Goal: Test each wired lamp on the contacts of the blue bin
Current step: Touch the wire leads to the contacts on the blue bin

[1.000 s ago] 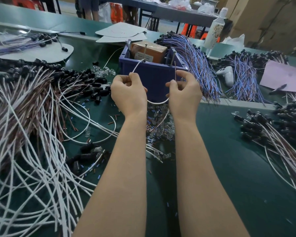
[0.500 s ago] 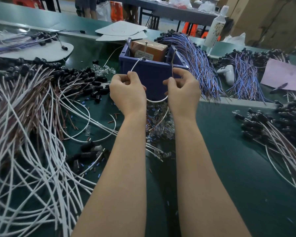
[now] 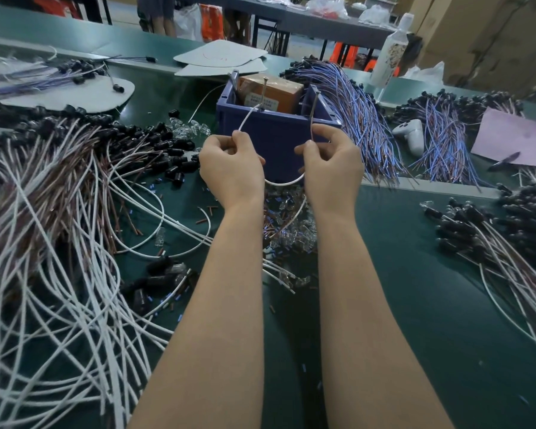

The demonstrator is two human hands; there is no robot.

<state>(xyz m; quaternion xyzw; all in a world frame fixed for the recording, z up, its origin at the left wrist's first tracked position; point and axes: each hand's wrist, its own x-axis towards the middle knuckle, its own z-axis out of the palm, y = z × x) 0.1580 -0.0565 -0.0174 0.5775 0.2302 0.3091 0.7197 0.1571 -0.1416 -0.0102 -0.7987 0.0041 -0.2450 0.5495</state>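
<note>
A blue bin (image 3: 276, 140) stands at the middle of the green table, with a brown box inside and two upright metal contacts, one at the left (image 3: 264, 91) and one at the right (image 3: 315, 103). My left hand (image 3: 229, 164) pinches the white lead (image 3: 246, 120) of a wired lamp; its tip reaches the left contact. My right hand (image 3: 333, 167) pinches the brownish lead (image 3: 312, 125), which runs up to the right contact. The white wire loops down between my hands (image 3: 283, 182). The lamp itself is hidden.
A big heap of white and brown wired lamps with black holders (image 3: 59, 196) covers the left. Blue-wired bundles (image 3: 362, 119) lie right of the bin, more lamps (image 3: 492, 236) at the right edge. Small clear bulbs (image 3: 287, 224) are piled under my wrists. A white bottle (image 3: 390, 52) stands behind.
Both hands stayed in front of the bin. The white lead in my left hand has risen to the left contact, and the right lead has settled along the right contact.
</note>
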